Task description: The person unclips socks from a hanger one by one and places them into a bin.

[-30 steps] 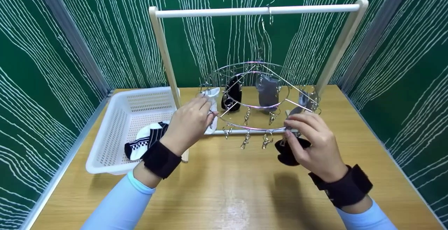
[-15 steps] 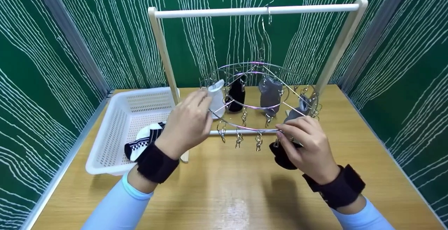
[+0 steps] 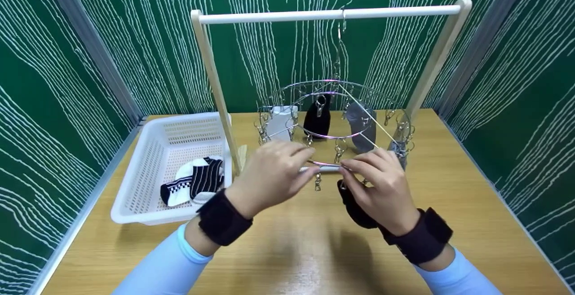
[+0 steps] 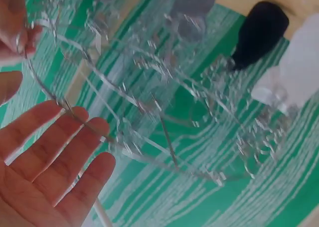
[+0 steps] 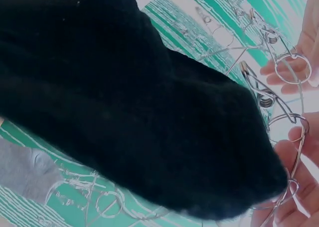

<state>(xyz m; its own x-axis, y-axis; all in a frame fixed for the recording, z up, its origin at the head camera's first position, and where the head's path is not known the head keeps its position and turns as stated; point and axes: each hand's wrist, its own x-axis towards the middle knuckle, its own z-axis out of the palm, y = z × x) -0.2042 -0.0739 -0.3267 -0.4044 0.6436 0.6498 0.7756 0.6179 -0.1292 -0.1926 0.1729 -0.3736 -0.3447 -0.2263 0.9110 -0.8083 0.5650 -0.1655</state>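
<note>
A round wire sock hanger [image 3: 334,137] with small metal clips hangs from a hook on a rack. My right hand [image 3: 384,185] pinches the front of its outer rim between thumb and fingers. A black sock [image 3: 357,209] dangles from a clip just below that hand and fills much of the right wrist view [image 5: 149,117]. Left of it, my left hand [image 3: 276,173] is at the same rim; the left wrist view shows its extended fingers [image 4: 70,152] against the wire, thumb apart. Around the far side hang a white sock [image 3: 279,124], another black sock [image 3: 317,117] and a grey sock [image 3: 363,126].
The wooden rack, with a white top bar [image 3: 287,15], stands on the table [image 3: 287,259]. At the left sits a white perforated basket [image 3: 128,196] holding black-and-white socks [image 3: 206,180]. Green walls [image 3: 170,52] with white lines enclose the back and sides.
The hanger has turned, its far socks shifting rightward. My right hand has slid left with the near black sock, while my left hand has moved right along the rim toward it.
</note>
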